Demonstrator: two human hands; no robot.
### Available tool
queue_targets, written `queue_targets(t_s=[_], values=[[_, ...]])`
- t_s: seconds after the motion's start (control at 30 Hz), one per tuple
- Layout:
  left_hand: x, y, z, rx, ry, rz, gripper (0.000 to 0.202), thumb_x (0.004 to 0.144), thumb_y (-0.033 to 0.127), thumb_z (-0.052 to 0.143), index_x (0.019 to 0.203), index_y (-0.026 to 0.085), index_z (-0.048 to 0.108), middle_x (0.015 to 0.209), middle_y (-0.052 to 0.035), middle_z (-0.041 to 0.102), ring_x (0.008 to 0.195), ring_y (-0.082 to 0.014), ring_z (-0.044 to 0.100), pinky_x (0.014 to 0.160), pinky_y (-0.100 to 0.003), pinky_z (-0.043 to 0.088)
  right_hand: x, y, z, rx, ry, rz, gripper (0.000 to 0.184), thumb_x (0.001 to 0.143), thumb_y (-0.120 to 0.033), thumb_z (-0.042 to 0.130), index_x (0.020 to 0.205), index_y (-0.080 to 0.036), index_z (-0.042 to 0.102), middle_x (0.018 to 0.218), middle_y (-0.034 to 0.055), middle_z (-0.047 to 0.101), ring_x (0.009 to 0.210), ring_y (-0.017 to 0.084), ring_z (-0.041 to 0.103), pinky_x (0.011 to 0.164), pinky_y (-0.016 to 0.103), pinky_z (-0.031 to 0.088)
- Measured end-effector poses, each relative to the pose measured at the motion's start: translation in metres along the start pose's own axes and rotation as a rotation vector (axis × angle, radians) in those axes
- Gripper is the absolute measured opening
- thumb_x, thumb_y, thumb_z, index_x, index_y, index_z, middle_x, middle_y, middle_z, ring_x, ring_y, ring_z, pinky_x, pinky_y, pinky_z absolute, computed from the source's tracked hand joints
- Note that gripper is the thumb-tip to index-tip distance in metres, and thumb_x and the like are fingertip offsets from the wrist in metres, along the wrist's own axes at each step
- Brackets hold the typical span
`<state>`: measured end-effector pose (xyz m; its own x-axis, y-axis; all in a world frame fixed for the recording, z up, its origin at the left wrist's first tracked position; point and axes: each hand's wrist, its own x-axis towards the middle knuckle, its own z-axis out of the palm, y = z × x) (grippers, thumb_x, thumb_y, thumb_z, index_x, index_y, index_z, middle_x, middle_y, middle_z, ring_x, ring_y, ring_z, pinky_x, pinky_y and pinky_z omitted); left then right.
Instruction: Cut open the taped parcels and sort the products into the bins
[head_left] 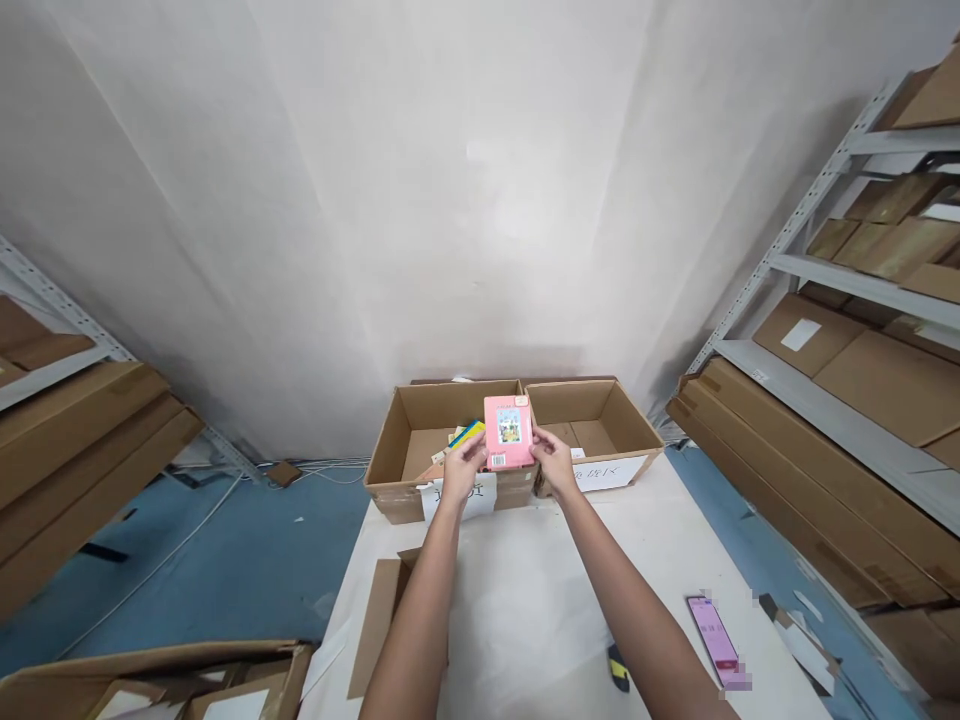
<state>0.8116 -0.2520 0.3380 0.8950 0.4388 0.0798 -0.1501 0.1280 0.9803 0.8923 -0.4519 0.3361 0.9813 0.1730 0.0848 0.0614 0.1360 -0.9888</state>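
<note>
A small pink book [509,455] with a picture on its cover and a barcode at the lower left is held up in front of me. My left hand [463,468] grips its left edge, and my right hand [553,461] grips the right edge. Behind and below the book stand two open cardboard boxes side by side. Inside the left box [390,465] lie a few items, among them a blue and yellow one [466,434]. The right box [630,425] has a white paper label on its front; its contents are mostly hidden from me.
On the white table [525,600] lie a phone [712,635], a black and yellow object [619,668] and a cardboard piece [371,625]. Another open carton [300,665] stands at the lower left. Shelves with cardboard [847,380] flank both sides.
</note>
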Motion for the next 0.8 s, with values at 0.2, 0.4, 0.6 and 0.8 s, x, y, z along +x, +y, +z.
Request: queue_targets(t_s=[0.2,0.4,0.6,0.8], values=[[0.032,-0.013,-0.024,0.201,0.013,0.031,0.048,0.084,0.030,0.071,0.131,0.022,0.073,0.153,-0.0118,0.059,0.148,-0.0299,0.047,0.124,-0.043,0.035,0.020,0.027,0.006,-0.086,0.258,0.056,0.074,0.073,-0.039,0.071,0.143,-0.017,0.061,0.131,0.0147,0.069,0.114,0.026,0.068,0.102,0.040,0.053],[-0.035,-0.065,-0.062,0.230,-0.025,-0.064,0.053,0.085,0.047,0.070,0.130,0.020,0.071,0.138,-0.0125,0.070,0.126,-0.0287,0.066,0.112,-0.043,0.049,-0.028,0.071,-0.019,-0.109,0.214,0.096,0.077,0.069,-0.042,0.072,0.140,-0.016,0.063,0.128,0.0143,0.070,0.099,0.024,0.071,0.088,0.036,0.058],[-0.109,-0.115,-0.051,0.292,-0.045,-0.199,0.058,0.082,0.052,0.069,0.129,0.019,0.070,0.138,-0.0155,0.070,0.120,-0.0294,0.069,0.107,-0.044,0.052,-0.065,0.104,-0.073,-0.224,0.148,0.167,0.066,0.068,-0.038,0.071,0.132,-0.019,0.069,0.119,0.0110,0.074,0.088,0.023,0.071,0.078,0.036,0.059],[-0.200,-0.180,-0.043,0.581,-0.171,-0.423,0.052,0.083,0.042,0.064,0.130,0.020,0.069,0.143,-0.0125,0.066,0.122,-0.0280,0.068,0.107,-0.043,0.052,-0.125,0.151,-0.160,-0.596,0.087,0.265,0.059,0.080,-0.032,0.059,0.138,-0.022,0.066,0.135,0.0116,0.067,0.106,0.025,0.071,0.095,0.040,0.056]])
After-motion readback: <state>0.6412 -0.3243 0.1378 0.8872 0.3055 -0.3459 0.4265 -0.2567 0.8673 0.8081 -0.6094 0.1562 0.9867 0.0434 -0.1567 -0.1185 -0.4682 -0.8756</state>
